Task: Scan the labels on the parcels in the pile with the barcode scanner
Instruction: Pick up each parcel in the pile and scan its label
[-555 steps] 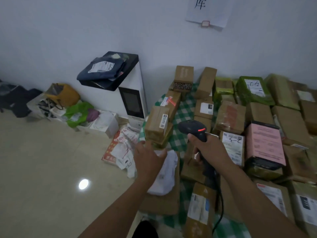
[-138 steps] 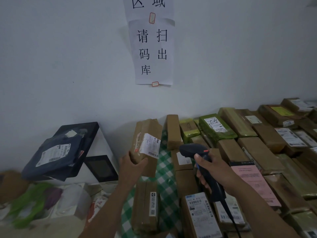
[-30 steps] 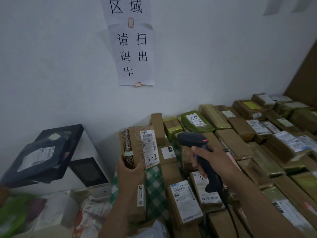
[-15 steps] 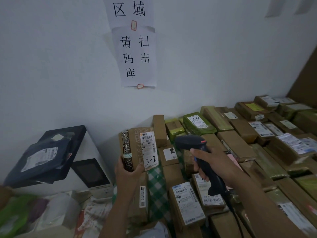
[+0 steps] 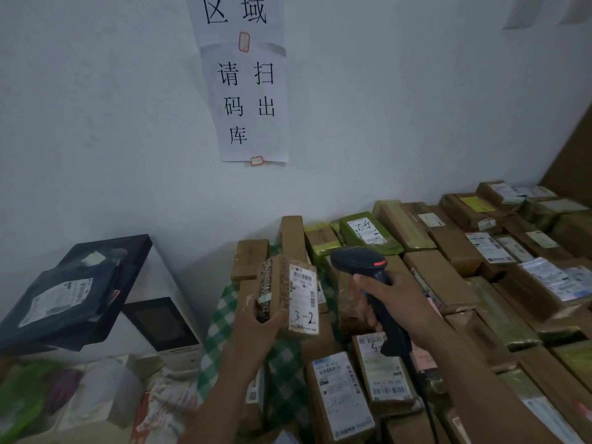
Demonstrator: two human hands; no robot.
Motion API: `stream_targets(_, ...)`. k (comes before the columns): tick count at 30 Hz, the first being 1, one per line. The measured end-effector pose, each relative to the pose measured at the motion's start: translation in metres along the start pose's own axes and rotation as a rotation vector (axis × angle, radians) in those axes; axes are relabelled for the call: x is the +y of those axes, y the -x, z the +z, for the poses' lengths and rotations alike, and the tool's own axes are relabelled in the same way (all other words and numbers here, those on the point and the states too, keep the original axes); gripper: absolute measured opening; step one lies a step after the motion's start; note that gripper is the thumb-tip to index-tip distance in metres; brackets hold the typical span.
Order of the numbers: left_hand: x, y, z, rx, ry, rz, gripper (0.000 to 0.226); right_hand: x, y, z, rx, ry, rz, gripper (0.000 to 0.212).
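My left hand (image 5: 256, 325) grips a small brown cardboard parcel (image 5: 282, 283) from below and holds it upright above the pile. Its white label (image 5: 302, 298), marked "3-2", faces me. My right hand (image 5: 397, 302) grips the handle of a black barcode scanner (image 5: 358, 262) with a red top strip, its head just right of the parcel. The scanner's cable (image 5: 427, 408) hangs down past my right forearm. The pile of brown and green parcels (image 5: 448, 283) spreads over a green checked cloth (image 5: 224, 315) to the right.
A white machine with a dark screen (image 5: 160, 322) stands at the left with a dark blue mailer bag (image 5: 64, 299) on top. Loose bags and wrappers (image 5: 80, 395) lie on the floor below it. A paper sign (image 5: 246, 91) hangs on the wall.
My left hand has lowered the labelled parcel a little toward the pile. The scanner in my right hand has stayed close beside it, its head slightly higher.
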State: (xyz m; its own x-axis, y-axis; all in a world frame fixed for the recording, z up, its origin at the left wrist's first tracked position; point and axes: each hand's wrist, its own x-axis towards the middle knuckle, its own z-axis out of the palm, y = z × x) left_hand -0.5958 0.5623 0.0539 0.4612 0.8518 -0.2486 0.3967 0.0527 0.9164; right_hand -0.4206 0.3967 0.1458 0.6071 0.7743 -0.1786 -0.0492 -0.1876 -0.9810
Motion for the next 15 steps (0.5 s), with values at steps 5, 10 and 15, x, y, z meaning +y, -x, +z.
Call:
stream_targets(5, -0.027, -0.05, 0.032, -0.073, -0.015, -0.171, 0.056, 0.005, -0.039, -0.004, 0.04, -0.051, 0.024, 0.031)
stream_targets(10, -0.006, -0.048, 0.054, -0.151, -0.084, -0.246, 0.061, 0.018, -0.079, 0.001, 0.022, -0.024, 0.044, 0.029)
stream_targets(15, 0.035, -0.051, 0.059, -0.186, -0.192, -0.15, 0.043, 0.035, -0.112, 0.016, -0.063, -0.072, 0.098, 0.017)
